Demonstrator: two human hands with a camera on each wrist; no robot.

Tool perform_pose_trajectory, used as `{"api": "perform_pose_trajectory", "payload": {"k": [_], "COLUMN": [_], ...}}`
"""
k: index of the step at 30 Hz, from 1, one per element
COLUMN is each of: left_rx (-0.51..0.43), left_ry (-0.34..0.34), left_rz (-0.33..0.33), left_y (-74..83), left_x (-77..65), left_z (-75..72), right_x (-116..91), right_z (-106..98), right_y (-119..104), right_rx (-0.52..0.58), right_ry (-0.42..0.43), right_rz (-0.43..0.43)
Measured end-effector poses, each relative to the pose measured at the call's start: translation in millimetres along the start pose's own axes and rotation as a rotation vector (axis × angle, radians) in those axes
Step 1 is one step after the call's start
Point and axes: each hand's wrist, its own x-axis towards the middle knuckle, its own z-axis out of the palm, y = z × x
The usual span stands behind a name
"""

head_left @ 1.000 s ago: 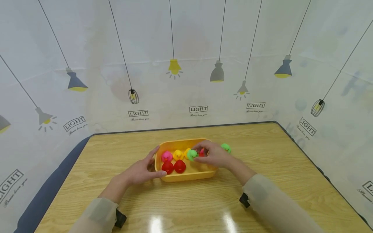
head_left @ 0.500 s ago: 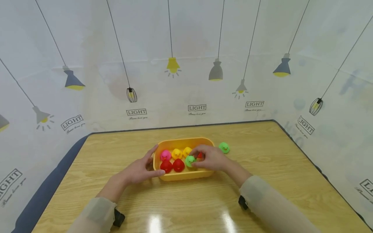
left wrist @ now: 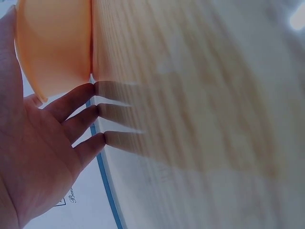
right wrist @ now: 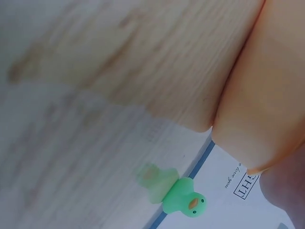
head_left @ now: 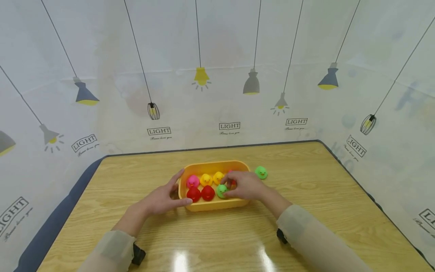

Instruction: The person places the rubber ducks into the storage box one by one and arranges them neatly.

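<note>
A yellow plastic tray (head_left: 217, 206) on the wooden table holds several rubber ducks. My left hand (head_left: 163, 198) holds the tray's left end, thumb over the front rim and index finger at the far corner. In the left wrist view, the other fingertips of that hand (left wrist: 93, 145) meet the tabletop. Over the tray's right half, my right hand (head_left: 246, 185) pinches a green rubber duck (head_left: 221, 191) between thumb and index finger, low beside a red duck (head_left: 208, 193). A red-pink duck is partly hidden behind those fingers. The right wrist view shows only the hand's edge.
A second green duck (head_left: 261, 172) stands on the table right of the tray. Inside, a pink duck (head_left: 193, 181) and two yellow ducks (head_left: 205, 180) form the back row; another red duck (head_left: 193, 194) sits front left. A printed curtain (head_left: 190, 113) rises behind the table.
My right hand has lowered the green duck from in front of the yellow duck to the front row, right of the red ducks. My left hand stays at the tray's end.
</note>
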Motion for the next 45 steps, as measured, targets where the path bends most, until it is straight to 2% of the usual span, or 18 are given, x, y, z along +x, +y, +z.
{"api": "perform_pose_trajectory", "payload": {"k": [10,36,41,45], "left_rx": [0.008,-0.013,-0.011,-0.006], "left_ry": [0.004,0.008,0.009,0.009], "left_rz": [-0.014,-0.033,-0.042,-0.044], "left_y": [1.1,-0.2,1.0,1.3], "left_x": [0.8,-0.3,-0.8,-0.8], "left_z": [0.9,1.6,1.2,1.2], "right_x": [0.3,-0.6,0.0,-2.0], "right_z": [-0.5,-1.0,-0.7,-4.1], "right_y": [-2.0,-4.9,-2.3,1.6], "right_rx": [-0.032,0.004,0.069,0.232], "right_ry": [-0.008,-0.005,0.004,0.010], "right_rz": [-0.004,0.022,0.026,0.014]}}
